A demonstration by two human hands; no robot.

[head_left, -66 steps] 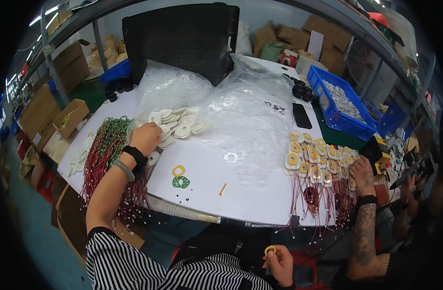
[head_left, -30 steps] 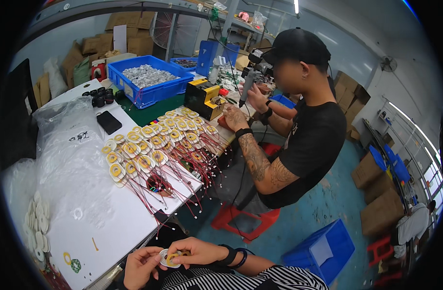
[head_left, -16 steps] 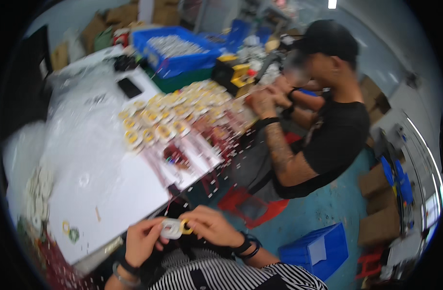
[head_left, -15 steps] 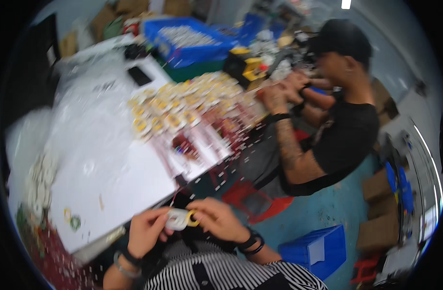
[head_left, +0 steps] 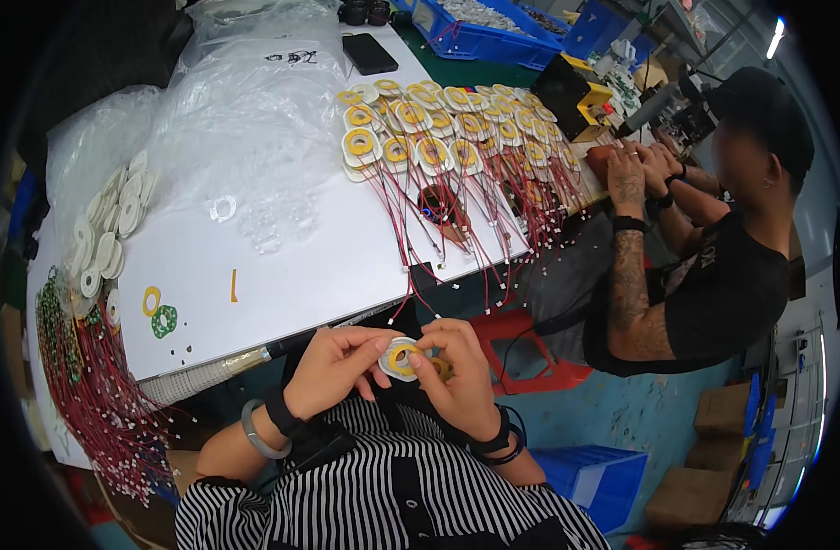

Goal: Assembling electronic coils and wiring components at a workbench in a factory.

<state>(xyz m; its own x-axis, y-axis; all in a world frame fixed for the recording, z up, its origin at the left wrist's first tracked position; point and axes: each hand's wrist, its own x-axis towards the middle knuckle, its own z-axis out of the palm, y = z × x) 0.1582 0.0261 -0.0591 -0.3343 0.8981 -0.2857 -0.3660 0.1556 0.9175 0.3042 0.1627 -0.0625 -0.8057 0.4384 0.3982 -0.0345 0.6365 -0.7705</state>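
In front of my body, my left hand pinches the edge of a white plastic housing. A yellow ring lies on the face of that housing. My right hand has its thumb and fingers closed at the ring and the housing's right side. Something yellow, perhaps a second ring, shows partly behind my right thumb. Beyond the hands, rows of white housings with yellow rings lie on the table, their red wires trailing over the front edge.
To the left are a pile of bare white housings and a hanging bundle of red wires. A loose yellow ring and a green circuit board lie nearby. A co-worker sits at the right. A blue bin is on the floor.
The yellow ring, earlier held by my right hand beside the white housing, now appears against the housing's face. My hands have drawn closer together. The whole view has shifted and sharpened.
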